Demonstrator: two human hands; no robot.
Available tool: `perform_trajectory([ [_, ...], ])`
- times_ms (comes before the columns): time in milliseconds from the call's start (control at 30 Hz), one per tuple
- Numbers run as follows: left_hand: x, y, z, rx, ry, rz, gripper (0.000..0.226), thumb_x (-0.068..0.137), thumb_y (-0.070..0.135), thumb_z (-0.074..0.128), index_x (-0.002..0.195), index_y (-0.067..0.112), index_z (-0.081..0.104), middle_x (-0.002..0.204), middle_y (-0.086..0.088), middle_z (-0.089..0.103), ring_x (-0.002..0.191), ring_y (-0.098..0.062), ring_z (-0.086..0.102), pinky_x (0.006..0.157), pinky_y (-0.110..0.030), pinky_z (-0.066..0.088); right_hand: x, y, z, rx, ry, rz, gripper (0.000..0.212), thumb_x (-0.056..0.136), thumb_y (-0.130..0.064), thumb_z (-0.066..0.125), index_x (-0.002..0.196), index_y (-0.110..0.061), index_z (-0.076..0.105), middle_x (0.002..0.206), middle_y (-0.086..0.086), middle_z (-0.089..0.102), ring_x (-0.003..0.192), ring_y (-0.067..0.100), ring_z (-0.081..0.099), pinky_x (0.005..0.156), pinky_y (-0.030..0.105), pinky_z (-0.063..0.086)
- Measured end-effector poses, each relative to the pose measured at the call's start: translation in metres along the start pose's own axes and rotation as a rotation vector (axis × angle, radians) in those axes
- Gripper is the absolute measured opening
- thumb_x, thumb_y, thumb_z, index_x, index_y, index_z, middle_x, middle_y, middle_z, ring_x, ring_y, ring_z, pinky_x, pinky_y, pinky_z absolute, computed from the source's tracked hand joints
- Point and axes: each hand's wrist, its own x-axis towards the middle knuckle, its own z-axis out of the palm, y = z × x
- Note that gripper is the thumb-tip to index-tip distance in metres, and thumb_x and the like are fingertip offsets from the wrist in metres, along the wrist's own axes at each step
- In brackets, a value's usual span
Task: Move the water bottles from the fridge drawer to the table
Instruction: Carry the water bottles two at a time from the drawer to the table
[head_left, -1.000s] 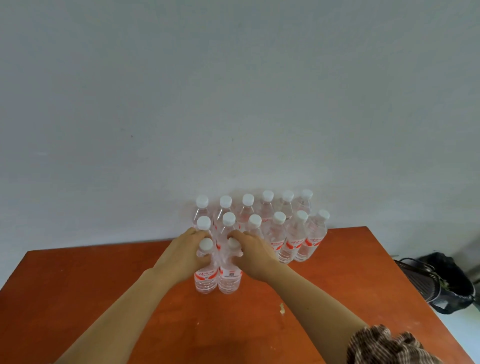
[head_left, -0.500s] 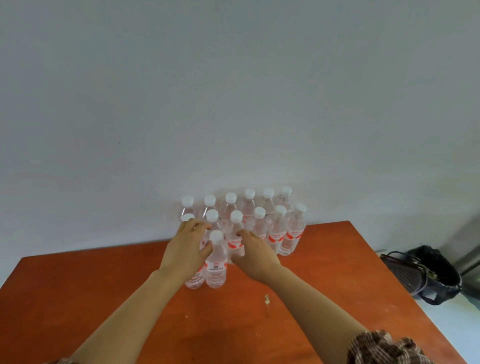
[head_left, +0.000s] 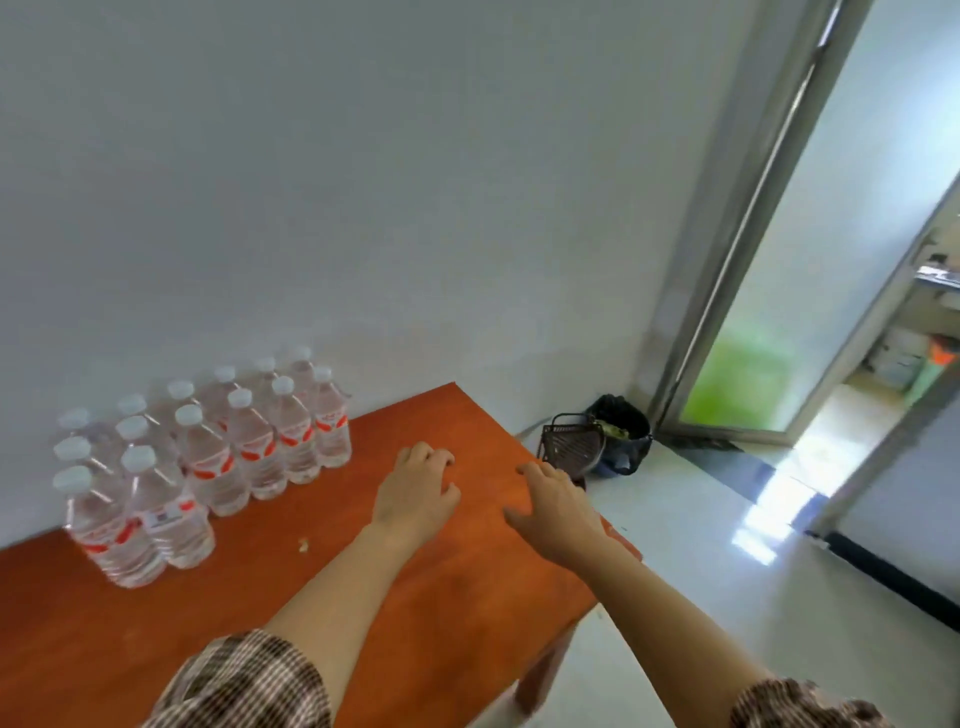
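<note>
Several clear water bottles (head_left: 208, 457) with white caps and red labels stand in rows on the orange-brown table (head_left: 363, 623), against the white wall at the left. My left hand (head_left: 418, 488) hovers over the table's right half with loosely curled fingers and holds nothing. My right hand (head_left: 558, 506) is over the table's right edge, fingers spread and relaxed, also with nothing in it. Both hands are well to the right of the bottles. No fridge drawer is in view.
A black bin (head_left: 621, 434) with a dark wire basket (head_left: 571, 449) leaning on it stands on the floor right of the table. Beyond it is a sliding glass door (head_left: 769, 312) and a pale tiled floor (head_left: 753, 571). A small crumb (head_left: 304, 544) lies on the table.
Both hands have let go of the two front bottles and moved right, away from the group. My view has swung right, bringing the door and floor into sight.
</note>
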Motion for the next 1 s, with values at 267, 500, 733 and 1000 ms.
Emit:
perform_trajectory([
  [267, -0.05, 0.241, 0.098, -0.04, -0.178, 0.207, 0.042, 0.087, 0.031, 0.052, 0.128, 0.019, 0.051, 0.129, -0.004, 0.05, 0.118, -0.022, 0.045, 0.09, -0.034, 0.043, -0.159, 0.197, -0.082, -0.108, 0.092, 0.319, 0.06, 0.09, -0.046, 0.055, 0.14, -0.017, 0.037, 0.14, 0.006, 0.046, 0.127, 0.027, 0.042, 0.103, 0.043, 0.038],
  [500, -0.085, 0.434, 0.16, -0.016, -0.279, 0.476, 0.046, 0.088, 0.034, 0.052, 0.131, 0.017, 0.046, 0.132, -0.007, 0.048, 0.122, -0.026, 0.042, 0.093, -0.039, 0.044, -0.282, 0.337, -0.164, -0.218, 0.147, 0.616, 0.06, 0.091, -0.047, 0.051, 0.141, -0.018, 0.035, 0.141, 0.007, 0.044, 0.128, 0.028, 0.04, 0.101, 0.046, 0.039],
  [733, -0.101, 0.601, 0.215, -0.007, -0.305, 0.767, 0.05, 0.086, 0.03, 0.051, 0.134, 0.017, 0.04, 0.132, -0.008, 0.047, 0.121, -0.029, 0.042, 0.088, -0.039, 0.043, -0.362, 0.454, -0.227, -0.248, 0.188, 0.875, 0.063, 0.091, -0.047, 0.05, 0.144, -0.017, 0.031, 0.144, 0.006, 0.039, 0.132, 0.027, 0.033, 0.105, 0.049, 0.031],
  [1000, -0.095, 0.773, 0.297, -0.063, -0.37, 0.91, 0.051, 0.089, 0.033, 0.048, 0.137, 0.019, 0.037, 0.133, -0.008, 0.047, 0.12, -0.026, 0.044, 0.094, -0.038, 0.042, -0.41, 0.601, -0.288, -0.291, 0.223, 1.056, 0.061, 0.092, -0.048, 0.049, 0.141, -0.017, 0.032, 0.145, 0.008, 0.034, 0.136, 0.029, 0.025, 0.107, 0.051, 0.027],
])
